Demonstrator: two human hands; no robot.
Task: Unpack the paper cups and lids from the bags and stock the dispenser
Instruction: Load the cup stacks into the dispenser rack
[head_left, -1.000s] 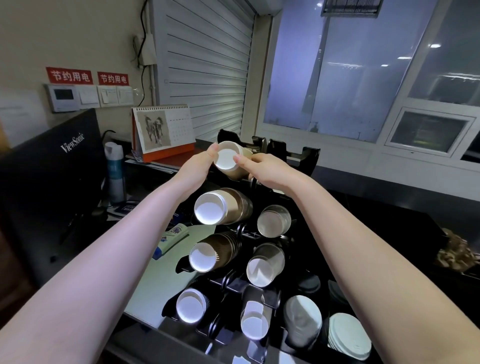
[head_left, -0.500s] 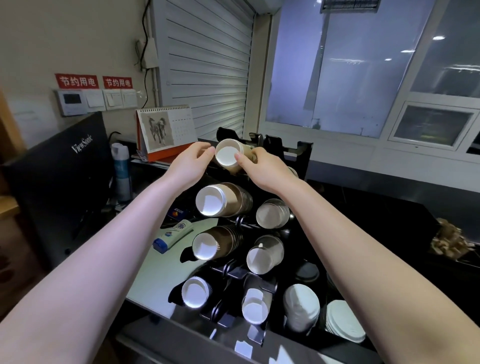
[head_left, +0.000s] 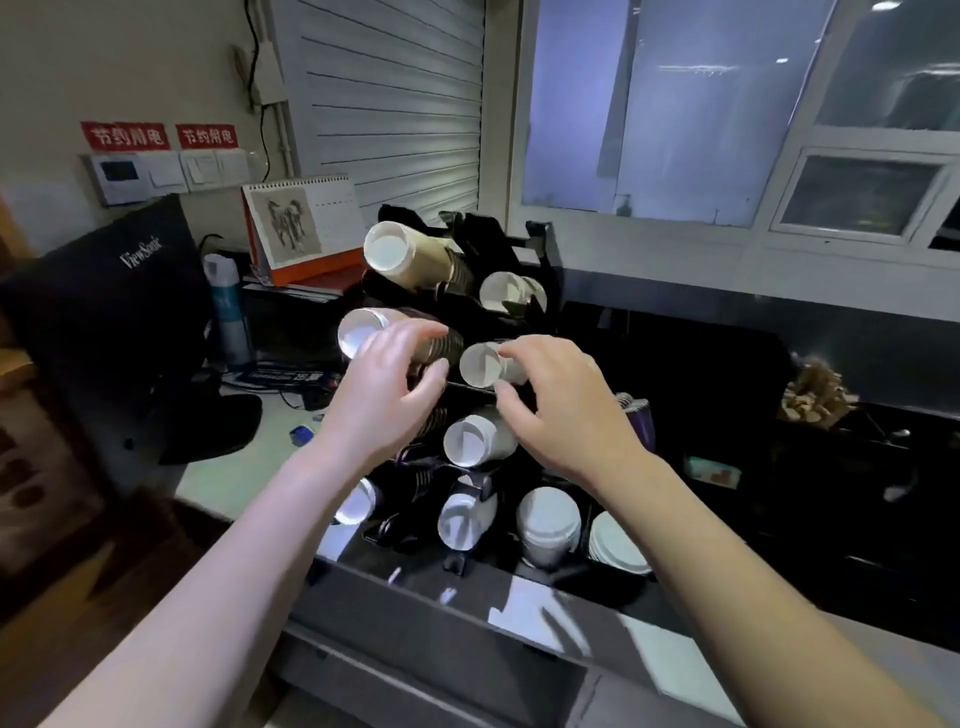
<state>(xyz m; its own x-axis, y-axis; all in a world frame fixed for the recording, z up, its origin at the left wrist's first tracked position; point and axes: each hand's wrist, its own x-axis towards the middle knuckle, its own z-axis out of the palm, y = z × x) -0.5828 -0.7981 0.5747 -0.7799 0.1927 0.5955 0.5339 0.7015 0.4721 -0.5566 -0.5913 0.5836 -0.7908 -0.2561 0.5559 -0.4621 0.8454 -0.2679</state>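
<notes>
The black cup dispenser (head_left: 543, 249) holds several stacks of paper cups lying on their sides, open ends toward me. A brown stack (head_left: 400, 257) sits in the top left slot with no hand on it. My left hand (head_left: 384, 400) hangs with relaxed fingers in front of the second-row brown stack (head_left: 356, 332). My right hand (head_left: 569, 415) is beside it, index finger and thumb loosely curved around the front of a white cup stack (head_left: 478, 364); I cannot tell if they touch it. White lids (head_left: 615, 545) fill the bottom right slots.
A ViewSonic monitor (head_left: 119, 301) stands at the left, with a spray bottle (head_left: 226, 306) and a desk calendar (head_left: 301, 223) behind the dispenser. A purple cup stack (head_left: 641, 423) and crumpled brown packaging (head_left: 815, 397) lie on the dark counter to the right.
Both hands have let go of the top brown stack, which stays in its slot, and have dropped to the second row. The view has come closer.
</notes>
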